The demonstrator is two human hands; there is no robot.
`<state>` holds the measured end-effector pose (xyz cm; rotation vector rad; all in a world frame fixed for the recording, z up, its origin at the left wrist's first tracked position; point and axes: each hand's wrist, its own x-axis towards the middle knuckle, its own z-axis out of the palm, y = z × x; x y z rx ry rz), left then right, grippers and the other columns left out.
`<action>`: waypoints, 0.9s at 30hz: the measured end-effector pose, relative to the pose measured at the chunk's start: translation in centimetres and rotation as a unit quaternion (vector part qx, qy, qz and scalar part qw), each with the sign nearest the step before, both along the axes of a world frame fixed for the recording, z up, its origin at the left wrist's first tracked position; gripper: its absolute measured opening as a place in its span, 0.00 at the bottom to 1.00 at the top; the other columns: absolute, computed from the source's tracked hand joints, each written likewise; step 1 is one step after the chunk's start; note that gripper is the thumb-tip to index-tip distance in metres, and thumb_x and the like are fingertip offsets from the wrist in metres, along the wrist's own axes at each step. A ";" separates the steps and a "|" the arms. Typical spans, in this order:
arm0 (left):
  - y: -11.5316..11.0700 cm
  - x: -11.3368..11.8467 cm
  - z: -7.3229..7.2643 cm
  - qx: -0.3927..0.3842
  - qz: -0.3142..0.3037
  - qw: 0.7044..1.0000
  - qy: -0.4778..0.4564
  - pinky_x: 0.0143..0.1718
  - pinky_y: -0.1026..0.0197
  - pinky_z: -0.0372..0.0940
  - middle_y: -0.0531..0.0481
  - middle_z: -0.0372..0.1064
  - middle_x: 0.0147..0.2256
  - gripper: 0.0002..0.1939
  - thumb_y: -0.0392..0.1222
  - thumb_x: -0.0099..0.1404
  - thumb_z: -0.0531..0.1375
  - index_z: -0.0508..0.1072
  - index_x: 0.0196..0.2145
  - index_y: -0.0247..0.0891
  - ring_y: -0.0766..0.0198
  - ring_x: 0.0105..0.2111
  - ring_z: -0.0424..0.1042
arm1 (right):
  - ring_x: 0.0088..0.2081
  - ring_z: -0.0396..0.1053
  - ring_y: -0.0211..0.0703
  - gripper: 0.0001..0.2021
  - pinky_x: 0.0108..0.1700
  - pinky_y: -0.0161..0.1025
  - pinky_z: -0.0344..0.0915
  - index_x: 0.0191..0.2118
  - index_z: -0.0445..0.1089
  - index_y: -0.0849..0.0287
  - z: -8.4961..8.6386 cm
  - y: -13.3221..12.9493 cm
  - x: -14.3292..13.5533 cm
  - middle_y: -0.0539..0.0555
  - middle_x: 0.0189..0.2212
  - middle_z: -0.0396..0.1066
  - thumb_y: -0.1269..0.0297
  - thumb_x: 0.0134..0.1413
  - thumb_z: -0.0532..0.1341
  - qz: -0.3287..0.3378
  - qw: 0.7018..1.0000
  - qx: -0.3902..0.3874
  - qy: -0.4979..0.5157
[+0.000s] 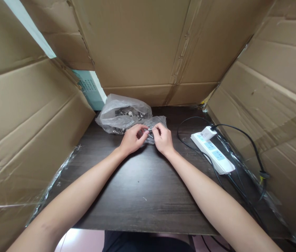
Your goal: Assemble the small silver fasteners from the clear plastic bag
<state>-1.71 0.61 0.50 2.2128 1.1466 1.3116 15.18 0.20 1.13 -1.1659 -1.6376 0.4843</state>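
Over a plastic bag, both hands pinch — apparently — a small metal piece.

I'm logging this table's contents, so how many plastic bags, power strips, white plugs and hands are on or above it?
Plastic bags: 2, apparently separate
Power strip: 1
White plug: 1
Hands: 2
Total: 6

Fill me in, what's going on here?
A person's left hand and right hand meet above a dark wood-grain table, fingertips at a small metal part. A smaller plastic bag lies beneath them; a larger plastic bag, open and holding many small metal pieces, sits behind the left hand. Off to the right lies a white power strip.
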 end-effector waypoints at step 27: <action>-0.2 0.0 0.1 0.020 -0.015 0.999 -0.025 0.30 0.66 0.66 0.52 0.71 0.32 0.07 0.43 0.70 0.62 0.74 0.42 0.37 0.67 0.27 0.68 | 0.30 0.66 0.42 0.20 0.34 0.39 0.61 0.32 0.69 0.55 0.0 0.1 0.3 0.52 0.29 0.69 0.51 0.70 0.48 0.032 0.997 0.020 0.071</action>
